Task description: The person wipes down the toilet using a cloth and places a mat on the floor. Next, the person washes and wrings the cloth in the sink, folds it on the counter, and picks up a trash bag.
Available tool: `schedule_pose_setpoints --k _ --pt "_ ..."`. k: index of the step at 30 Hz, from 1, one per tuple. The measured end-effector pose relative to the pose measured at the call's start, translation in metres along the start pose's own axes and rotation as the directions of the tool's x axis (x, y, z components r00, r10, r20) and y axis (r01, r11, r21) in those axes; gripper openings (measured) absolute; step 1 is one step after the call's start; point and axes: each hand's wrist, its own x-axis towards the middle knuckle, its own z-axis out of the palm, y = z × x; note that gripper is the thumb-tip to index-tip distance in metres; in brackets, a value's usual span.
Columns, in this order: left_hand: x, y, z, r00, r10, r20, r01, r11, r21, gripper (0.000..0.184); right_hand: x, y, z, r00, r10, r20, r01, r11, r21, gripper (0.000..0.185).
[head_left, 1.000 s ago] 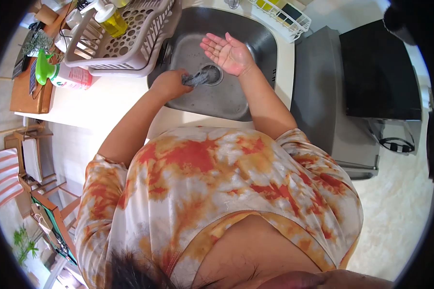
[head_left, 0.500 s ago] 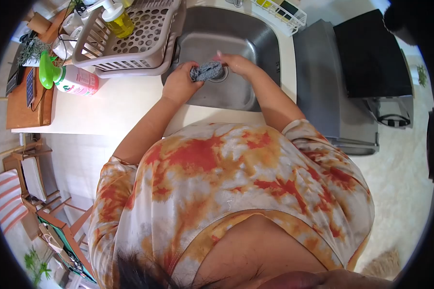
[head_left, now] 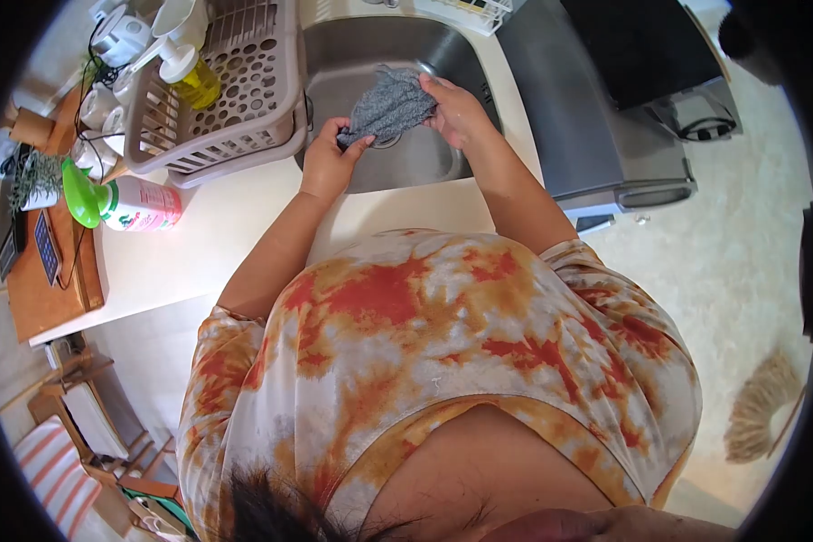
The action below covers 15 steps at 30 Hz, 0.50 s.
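A grey cloth (head_left: 390,101) is spread between my two hands, over the steel sink (head_left: 334,68). My left hand (head_left: 331,159) pinches its lower left corner between thumb and fingers. On the other side, my right hand (head_left: 456,110) grips the upper right edge, thumb on top. The cloth hangs loosely creased and hides most of the drain beneath it.
Left of the sink stands a beige dish rack (head_left: 217,144) with a yellow soap pump bottle (head_left: 194,86) in it. A spray bottle (head_left: 140,204) with a green head is on the counter (head_left: 172,262). A grey fridge (head_left: 587,135) flanks the right side.
The cloth was bunched up, mostly at my left hand; now it is opened out between both hands. My right hand has closed on its edge. The camera view has turned a little.
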Motion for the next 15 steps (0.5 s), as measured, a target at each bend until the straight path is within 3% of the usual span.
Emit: schedule_pose_setpoints --k 2,4,7,8,10,12,13,14,15 --pt "0.000 0.000 0.001 0.999 0.024 0.037 -0.024 1.000 -0.012 0.041 -0.009 -0.004 0.001 0.997 -0.049 0.052 0.045 0.996 0.072 0.046" --pt "-0.003 0.001 0.000 0.987 0.159 0.013 -0.159 0.987 -0.017 0.042 -0.019 -0.009 0.005 0.996 -0.091 0.013 0.089 0.989 0.116 0.043" --pt "-0.001 -0.003 0.001 0.975 0.219 0.043 -0.216 0.974 -0.068 0.043 -0.030 -0.025 0.005 0.985 -0.158 -0.075 0.166 0.979 0.120 0.042" --pt "0.001 -0.004 0.001 0.974 0.222 0.053 -0.218 0.973 -0.071 0.043 -0.034 -0.032 0.007 0.975 -0.186 -0.122 0.197 0.977 0.084 0.042" --pt "0.005 -0.008 0.002 0.988 0.079 0.134 -0.079 0.997 -0.005 0.043 -0.047 -0.055 0.016 0.953 -0.231 -0.194 0.236 0.972 0.001 0.043" --pt "0.004 -0.005 0.001 0.991 0.063 0.117 -0.064 0.998 0.005 0.042 -0.050 -0.073 0.007 0.888 -0.453 -0.079 0.446 0.890 -0.094 0.044" --pt "0.003 -0.002 -0.001 0.994 0.048 0.095 -0.050 0.999 0.018 0.042 -0.018 -0.056 -0.030 0.757 -0.654 0.004 0.568 0.654 -0.500 0.044" --pt "0.006 0.003 -0.001 0.994 0.045 0.102 -0.046 0.999 0.015 0.042 0.002 -0.043 -0.047 0.760 -0.650 -0.002 0.561 0.657 -0.503 0.044" --pt "0.006 0.007 0.001 0.995 0.054 0.086 -0.054 0.999 -0.003 0.042 0.007 -0.024 -0.062 0.925 -0.365 0.108 0.267 0.418 -0.868 0.045"
